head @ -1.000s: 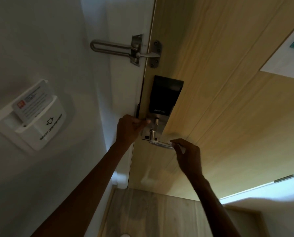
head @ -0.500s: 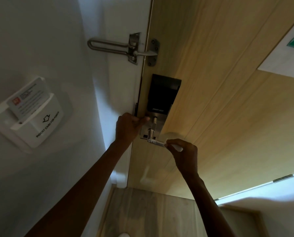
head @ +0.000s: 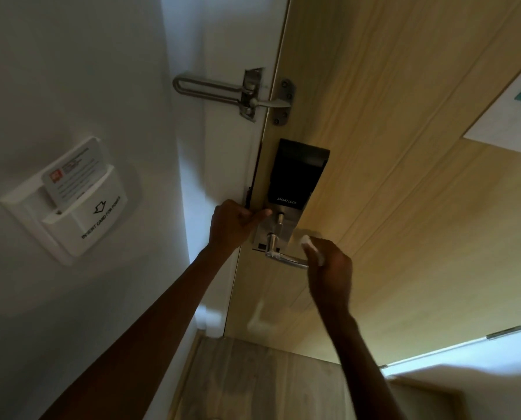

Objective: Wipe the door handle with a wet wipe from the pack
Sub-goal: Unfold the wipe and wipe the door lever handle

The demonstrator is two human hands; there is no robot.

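The wiping looks under way: nearest, the right hand curls its fingers shut around a white wet wipe at the free end of the door handle, likely to slide toward the pivot next, while beyond it the left hand, fingers folded, thumb out, braces the door edge just left of the handle.
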